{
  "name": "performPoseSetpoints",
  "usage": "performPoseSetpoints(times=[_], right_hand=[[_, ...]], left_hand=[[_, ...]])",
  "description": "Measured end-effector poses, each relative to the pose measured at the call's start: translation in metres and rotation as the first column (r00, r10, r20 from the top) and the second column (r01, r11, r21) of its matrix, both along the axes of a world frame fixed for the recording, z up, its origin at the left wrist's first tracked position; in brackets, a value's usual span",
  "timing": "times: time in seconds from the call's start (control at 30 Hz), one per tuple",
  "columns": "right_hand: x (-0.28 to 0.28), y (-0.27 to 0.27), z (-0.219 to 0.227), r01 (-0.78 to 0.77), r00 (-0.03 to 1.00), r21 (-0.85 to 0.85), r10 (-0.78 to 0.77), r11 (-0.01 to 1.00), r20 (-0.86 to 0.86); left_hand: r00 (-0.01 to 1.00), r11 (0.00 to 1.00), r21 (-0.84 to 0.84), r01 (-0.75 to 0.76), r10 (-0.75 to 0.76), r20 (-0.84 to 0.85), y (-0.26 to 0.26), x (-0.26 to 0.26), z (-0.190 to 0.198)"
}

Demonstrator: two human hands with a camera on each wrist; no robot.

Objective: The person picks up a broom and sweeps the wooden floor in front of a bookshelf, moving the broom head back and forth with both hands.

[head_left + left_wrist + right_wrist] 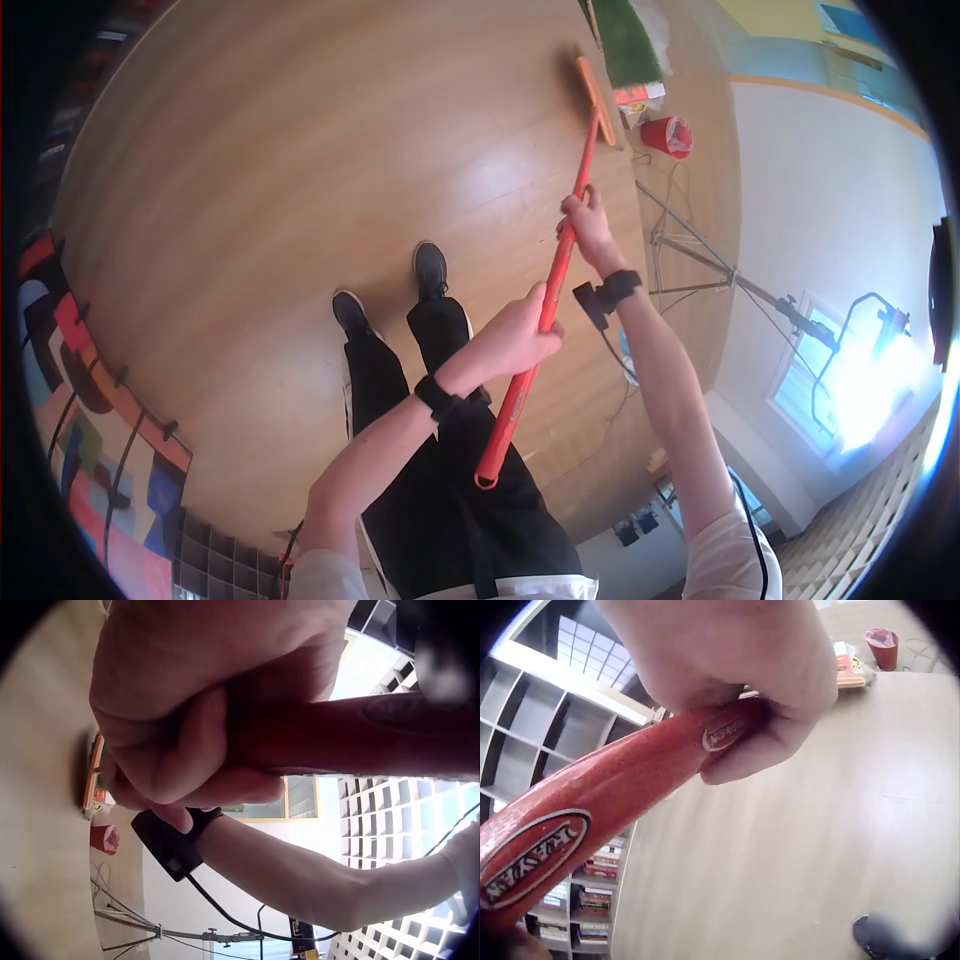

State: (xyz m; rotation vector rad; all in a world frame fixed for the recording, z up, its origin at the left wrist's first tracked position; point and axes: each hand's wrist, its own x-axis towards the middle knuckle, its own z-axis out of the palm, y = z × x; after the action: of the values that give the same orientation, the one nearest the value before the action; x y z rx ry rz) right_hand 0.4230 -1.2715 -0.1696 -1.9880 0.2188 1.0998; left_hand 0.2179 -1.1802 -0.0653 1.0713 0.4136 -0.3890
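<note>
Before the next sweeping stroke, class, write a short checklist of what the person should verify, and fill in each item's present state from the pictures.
1. Left hand grips the lower part of the orange broom handle: ok, fingers curled round it.
2. Right hand grips the handle further up toward the head: ok.
3. Broom head rests on the wooden floor: ok, as far as the head view shows.
4. Path beside the head free: not ok; a red cup and a green mat lie close by.
5. Shoes stand apart from the broom head: ok.
6. Tripod legs and cables clear of the stroke: cannot tell.
</note>
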Motion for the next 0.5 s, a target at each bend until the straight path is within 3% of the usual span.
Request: performPoseSetpoints(times=[0.13, 0.2, 0.33, 0.43, 0.5], right_hand=[[0.041, 0.016, -0.01, 0.051, 0.995, -0.052, -0.046, 0.997, 0.091], [0.058, 0.019, -0.019, 0.054, 0.992, -0.04, -0.049, 0.998, 0.114], [0.087, 0.018, -0.045, -0.04, 0.997, -0.087, 0.045, 0.995, 0.056], [0.088, 0.023, -0.058, -0.118, 0.991, -0.085, 0.123, 0.989, 0.056], [0.086, 0.033, -0.061, -0.128, 0.99, -0.119, 0.135, 0.985, 0.048]], left_hand=[[0.999, 1.0, -0.007, 0.03, -0.029, 0.019, 0.022, 0.035, -0.01], [0.998, 0.967, -0.25, -0.058, 0.058, -0.01, 0.035, 0.043, -0.006], [0.996, 0.947, -0.308, -0.089, 0.083, -0.032, 0.051, 0.04, -0.006], [0.986, 0.888, -0.432, -0.157, 0.116, -0.12, 0.058, 0.026, -0.01], [0.956, 0.793, -0.535, -0.291, 0.22, -0.194, 0.065, 0.017, -0.012]])
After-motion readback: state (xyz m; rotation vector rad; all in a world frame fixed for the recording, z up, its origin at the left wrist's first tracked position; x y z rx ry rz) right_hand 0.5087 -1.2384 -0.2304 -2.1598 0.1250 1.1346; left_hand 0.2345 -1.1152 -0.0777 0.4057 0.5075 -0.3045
